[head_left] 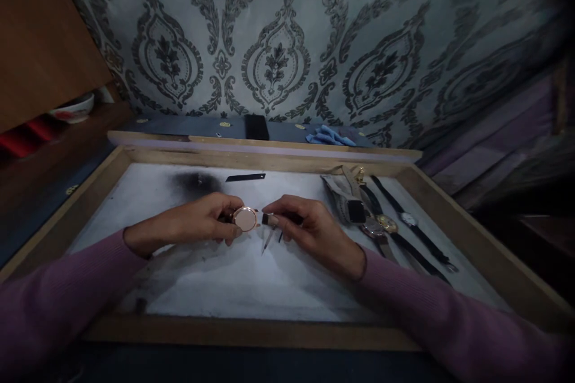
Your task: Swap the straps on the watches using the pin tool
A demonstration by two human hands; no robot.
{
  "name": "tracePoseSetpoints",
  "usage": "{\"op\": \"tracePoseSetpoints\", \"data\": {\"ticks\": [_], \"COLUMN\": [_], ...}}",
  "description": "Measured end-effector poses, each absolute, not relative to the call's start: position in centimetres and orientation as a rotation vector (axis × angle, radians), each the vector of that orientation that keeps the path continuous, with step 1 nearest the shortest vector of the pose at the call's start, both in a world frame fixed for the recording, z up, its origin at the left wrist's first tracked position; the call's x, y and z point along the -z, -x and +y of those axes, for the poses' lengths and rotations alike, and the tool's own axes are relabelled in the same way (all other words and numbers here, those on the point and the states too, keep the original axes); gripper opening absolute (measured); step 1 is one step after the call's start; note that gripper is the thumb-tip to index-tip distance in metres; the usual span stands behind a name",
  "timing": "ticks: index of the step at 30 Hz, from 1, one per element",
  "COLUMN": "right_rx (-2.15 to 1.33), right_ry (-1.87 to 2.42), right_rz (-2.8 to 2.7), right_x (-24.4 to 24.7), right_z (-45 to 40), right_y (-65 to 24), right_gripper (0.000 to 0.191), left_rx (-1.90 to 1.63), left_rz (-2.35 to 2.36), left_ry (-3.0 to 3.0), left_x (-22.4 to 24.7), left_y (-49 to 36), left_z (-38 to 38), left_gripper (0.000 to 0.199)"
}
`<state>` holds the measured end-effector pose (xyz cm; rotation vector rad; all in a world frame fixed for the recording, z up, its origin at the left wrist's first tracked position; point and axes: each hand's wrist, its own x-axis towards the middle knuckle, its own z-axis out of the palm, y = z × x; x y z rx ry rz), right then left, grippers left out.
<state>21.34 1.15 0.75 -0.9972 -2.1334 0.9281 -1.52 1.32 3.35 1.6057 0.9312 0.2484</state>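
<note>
Head view: far L, a bowl [74, 109] is sitting on a shelf [85, 125]. Next, a dark smudge [191, 184] is marking the white floor of a wood-rimmed tray [242, 330]. Your L hand [197, 220] is gripping a round watch [245, 219], rose-gold rim, pale disc facing up, held above the tray near mid. Behind it, a black blade strip [245, 178] is lying flat; beyond the rim, a black flat item [256, 127] is resting. Your R hand [309, 224] is pinching a small dark-tipped piece [268, 219] just R of the watch, w/ a thin pointed tool [268, 239] showing below; can't tell if held. Blue cloth [329, 135] is lying behind the tray; far R, assorted wristwatches [387, 224] are clustering inside.
</note>
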Motion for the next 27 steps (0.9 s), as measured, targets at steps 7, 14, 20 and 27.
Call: {"op": "tracePoseSetpoints", "data": {"ticks": [7, 14, 20, 27], "right_rx": [-0.997, -0.982, -0.947, -1.434], "right_ry": [0.876, 0.745, 0.780, 0.900], "right_rz": [-2.243, -2.403, -2.549, -2.037], "right_x": [-2.9, -1.4, -1.2, -1.0], "right_z": [0.5, -0.9, -1.6, -1.8], "right_y": [-22.1, -21.5, -21.1, -20.6], "right_gripper": [0.020, 0.023, 0.021, 0.007], "left_rx": [-0.172, -0.063, -0.054, 0.047], "left_rz": [0.883, 0.918, 0.973, 0.775], "left_ry": [-1.669, -1.751, -1.833, -1.950], "left_x": [-3.3, -3.6, -3.9, -4.6], "left_y": [1.9, 2.5, 3.5, 3.7], "left_z": [1.3, 1.8, 2.4, 2.1], "left_gripper": [0.024, 0.022, 0.018, 0.026]}}
